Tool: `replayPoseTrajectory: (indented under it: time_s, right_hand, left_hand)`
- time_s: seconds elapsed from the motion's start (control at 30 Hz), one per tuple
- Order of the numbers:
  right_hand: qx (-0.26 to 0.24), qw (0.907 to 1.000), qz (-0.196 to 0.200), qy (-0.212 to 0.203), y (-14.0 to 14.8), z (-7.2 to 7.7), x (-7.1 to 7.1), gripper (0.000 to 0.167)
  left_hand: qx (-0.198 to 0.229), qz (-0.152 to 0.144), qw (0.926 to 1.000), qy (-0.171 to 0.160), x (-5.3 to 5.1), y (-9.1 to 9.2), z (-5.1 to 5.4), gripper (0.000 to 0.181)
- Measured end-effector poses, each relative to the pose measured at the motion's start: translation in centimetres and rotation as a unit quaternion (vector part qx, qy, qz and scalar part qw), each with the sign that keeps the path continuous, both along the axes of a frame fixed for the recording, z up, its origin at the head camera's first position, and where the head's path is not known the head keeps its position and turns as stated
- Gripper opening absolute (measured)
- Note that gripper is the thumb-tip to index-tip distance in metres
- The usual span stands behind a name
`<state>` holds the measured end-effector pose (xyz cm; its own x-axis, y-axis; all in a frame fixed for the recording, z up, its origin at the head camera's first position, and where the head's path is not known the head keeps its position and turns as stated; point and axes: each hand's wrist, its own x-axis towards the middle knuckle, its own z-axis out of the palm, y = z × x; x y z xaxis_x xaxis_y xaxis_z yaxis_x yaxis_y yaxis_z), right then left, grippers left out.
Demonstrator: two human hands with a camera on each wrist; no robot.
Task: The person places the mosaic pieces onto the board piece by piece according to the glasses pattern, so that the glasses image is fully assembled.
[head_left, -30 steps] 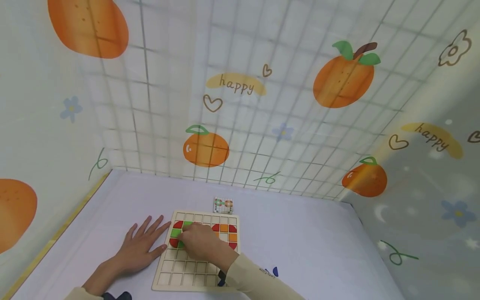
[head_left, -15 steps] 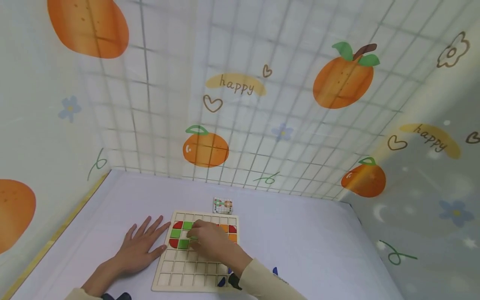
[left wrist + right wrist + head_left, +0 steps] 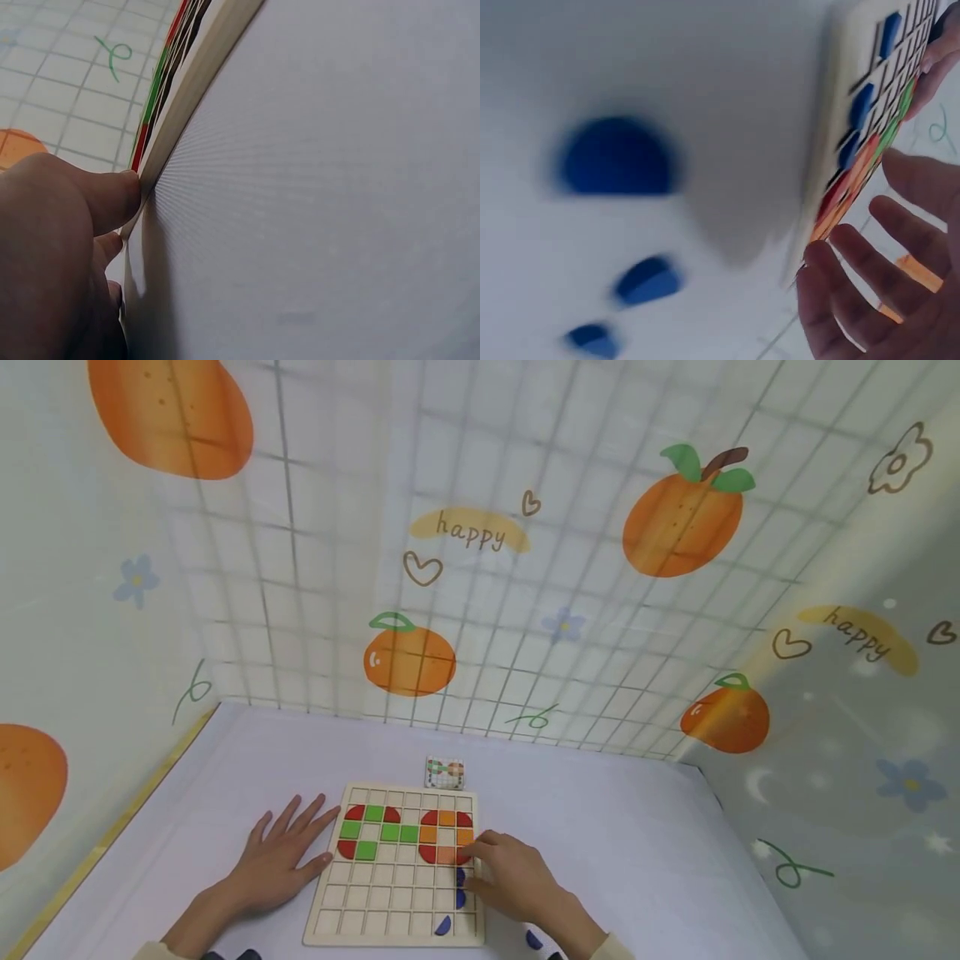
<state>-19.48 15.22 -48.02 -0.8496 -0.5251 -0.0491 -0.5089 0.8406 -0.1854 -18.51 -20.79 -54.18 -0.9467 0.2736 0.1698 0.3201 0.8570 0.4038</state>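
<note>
Left of the wooden grid board (image 3: 367, 897), my left hand (image 3: 277, 857) lies on the table with fingers spread. Its thumb touches the board's edge in the left wrist view. My right hand (image 3: 517, 875) hovers at the board's right edge, fingers loosely bent and apart. No piece shows in its fingers in the right wrist view. Red quarter-round pieces (image 3: 392, 814) and green squares (image 3: 390, 832) form a ring on the board's left. An orange square (image 3: 447, 818) belongs to a red-and-orange ring on the right. Blue half-round pieces (image 3: 443, 926) lie in lower right cells.
A small pattern card (image 3: 446, 772) lies beyond the board's far edge. On the white table, right of the board, several loose blue half-round pieces (image 3: 619, 161) lie near the right hand. A patterned curtain (image 3: 487, 610) rises behind the table.
My right hand has moved right, from the red-and-green ring to the board's right edge. It uncovers the middle green squares and the red-and-orange ring. The left hand stays put.
</note>
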Motion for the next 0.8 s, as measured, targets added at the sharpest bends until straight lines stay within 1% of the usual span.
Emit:
replayPoseTrajectory:
  time_s: [0.17, 0.27, 0.3, 0.37, 0.43, 0.53, 0.6, 0.7, 0.77, 0.8]
  right_hand:
    - [0.027, 0.996, -0.049, -0.069, 3.3, 0.2, 1.0, 0.038]
    - [0.028, 0.991, -0.071, -0.11, 5.0, 0.3, 1.6, 0.04]
    - [0.026, 0.9896, -0.074, -0.121, 5.5, 0.3, 1.8, 0.041]
    - [0.005, 0.9811, -0.099, -0.166, 6.4, 0.3, 2.5, 0.039]
    - [-0.024, 0.9687, -0.125, -0.213, 7.1, 0.1, 3.0, 0.035]
    - [-0.064, 0.9553, -0.142, -0.252, 7.6, -0.3, 3.3, 0.028]
    - [-0.08, 0.9577, -0.121, -0.249, 7.8, -0.6, 3.3, 0.024]
    - [-0.091, 0.9666, -0.081, -0.226, 8.2, -0.9, 3.3, 0.021]
    - [-0.096, 0.9691, -0.065, -0.218, 8.3, -1.0, 3.2, 0.023]
    - [-0.099, 0.9686, -0.065, -0.218, 8.3, -1.0, 3.2, 0.023]
  left_hand:
    - [-0.005, 0.001, 1.0, 0.0, -0.1, 0.0, -0.1, 0.066]
    - [-0.002, 0.002, 1.0, 0.005, -0.1, 0.0, 0.0, 0.065]
    - [-0.002, 0.002, 1.0, 0.001, -0.1, 0.0, 0.0, 0.066]
    - [0.003, 0.001, 1.0, -0.002, 0.0, 0.0, 0.1, 0.066]
    - [0.006, 0.001, 1.0, -0.006, 0.0, 0.0, 0.1, 0.066]
    - [0.009, 0.001, 0.9999, -0.011, -0.1, -0.1, 0.0, 0.066]
    - [0.007, 0.001, 0.9999, -0.014, -0.1, -0.2, -0.1, 0.067]
    - [0.005, -0.002, 0.9999, -0.013, -0.1, -0.2, 0.0, 0.067]
    - [0.003, -0.002, 0.9999, -0.011, 0.0, -0.1, 0.1, 0.067]
    - [0.002, -0.001, 0.9999, -0.01, 0.0, -0.1, 0.2, 0.067]
